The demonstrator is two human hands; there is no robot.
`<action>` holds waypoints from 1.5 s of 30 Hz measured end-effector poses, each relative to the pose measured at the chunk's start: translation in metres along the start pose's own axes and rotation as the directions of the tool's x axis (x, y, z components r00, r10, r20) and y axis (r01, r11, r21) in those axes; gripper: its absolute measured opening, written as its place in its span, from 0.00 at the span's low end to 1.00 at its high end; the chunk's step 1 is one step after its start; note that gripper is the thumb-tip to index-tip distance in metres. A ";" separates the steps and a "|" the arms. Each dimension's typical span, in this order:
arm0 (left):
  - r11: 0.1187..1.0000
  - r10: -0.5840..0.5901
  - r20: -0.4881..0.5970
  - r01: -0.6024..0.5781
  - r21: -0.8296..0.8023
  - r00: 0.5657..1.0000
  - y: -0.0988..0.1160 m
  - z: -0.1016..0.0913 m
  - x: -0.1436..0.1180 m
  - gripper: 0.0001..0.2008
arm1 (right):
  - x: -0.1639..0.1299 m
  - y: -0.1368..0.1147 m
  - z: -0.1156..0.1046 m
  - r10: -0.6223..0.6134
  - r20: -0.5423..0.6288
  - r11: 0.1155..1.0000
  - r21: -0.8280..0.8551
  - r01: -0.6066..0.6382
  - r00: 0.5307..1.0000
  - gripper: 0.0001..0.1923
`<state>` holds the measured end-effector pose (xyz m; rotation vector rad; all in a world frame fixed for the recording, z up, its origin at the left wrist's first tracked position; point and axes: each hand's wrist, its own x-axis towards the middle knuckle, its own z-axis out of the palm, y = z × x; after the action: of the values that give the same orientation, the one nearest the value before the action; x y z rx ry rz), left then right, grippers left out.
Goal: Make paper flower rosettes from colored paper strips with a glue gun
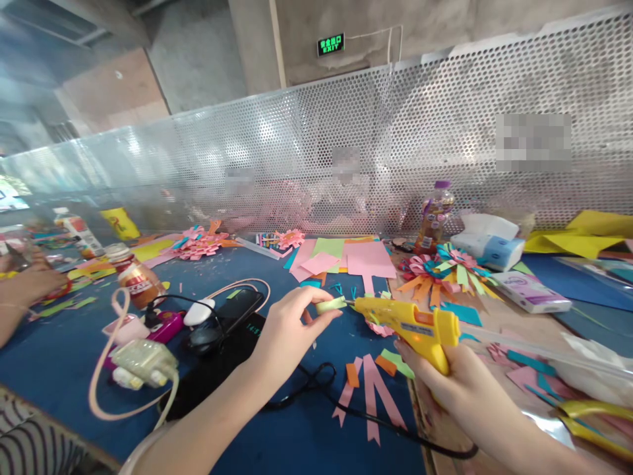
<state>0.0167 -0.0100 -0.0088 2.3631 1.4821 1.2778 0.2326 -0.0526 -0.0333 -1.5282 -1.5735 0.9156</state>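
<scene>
Between the thumb and fingers of my left hand is a small rolled or folded strip of pale green paper. My right hand is wrapped round the handle of a yellow hot glue gun. The gun's nozzle points left and meets or nearly meets the strip's end; I cannot tell if they touch. A clear glue stick juts from the gun's rear. Below the hands lie pink paper ribbons with notched ends and small orange paper pieces.
A black cable crosses the blue table beneath my hands. Scissors lie at right. Paper flowers, a purple-capped bottle and tissue packs stand behind. At left are a power strip, phone and another person's hand.
</scene>
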 end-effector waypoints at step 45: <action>0.998 0.053 -0.048 -0.051 0.041 0.997 0.002 -0.001 0.000 0.06 | 0.003 0.004 0.001 -0.005 0.036 1.000 -0.006 0.005 0.999 0.21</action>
<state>0.0171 -0.0114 -0.0075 2.4281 1.4825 1.3400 0.2335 -0.0492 -0.0370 -1.5192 -1.6069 0.9412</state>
